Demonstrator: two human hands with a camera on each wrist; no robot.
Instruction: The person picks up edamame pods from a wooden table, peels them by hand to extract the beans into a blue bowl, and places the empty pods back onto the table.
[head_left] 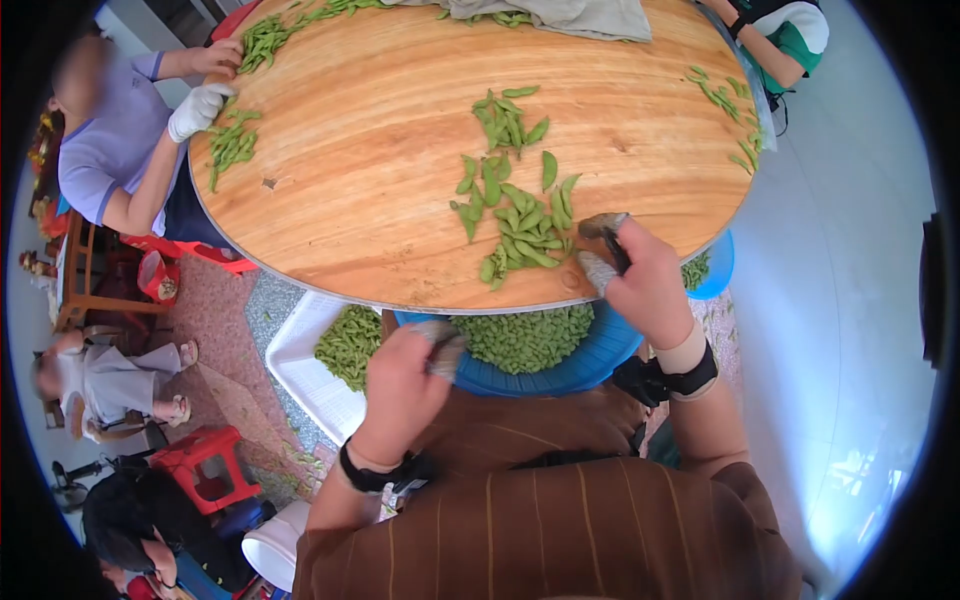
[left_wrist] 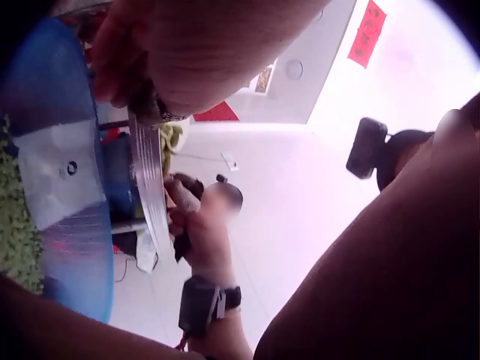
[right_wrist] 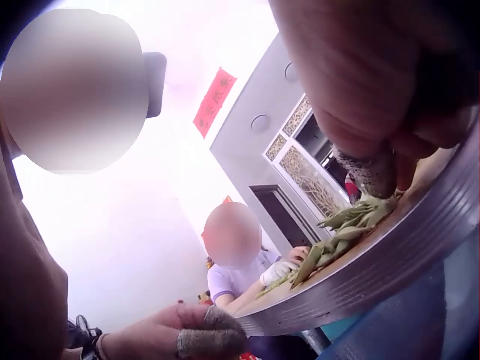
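Observation:
My right hand [head_left: 645,275] reaches over the table's near edge, with worn grey covers on thumb and forefinger. These two stand apart at the edge of a heap of edamame pods [head_left: 525,230], and nothing shows between them. In the right wrist view, the covered thumb [right_wrist: 367,172] is right at the pods [right_wrist: 341,240]. My left hand [head_left: 400,385] hangs over the left rim of a blue tub [head_left: 615,335] with shelled green beans [head_left: 525,340]. Its fingers are loosely bent, their covered tips [right_wrist: 214,334] close together; no pod or bean shows in them.
The round wooden table [head_left: 350,190] has a metal edge. Beside the tub, a white basket [head_left: 300,370] holds more pods. Across the table, a person with a white glove [head_left: 200,110] handles pods; another sits at far right. A grey cloth [head_left: 580,15] lies at the back.

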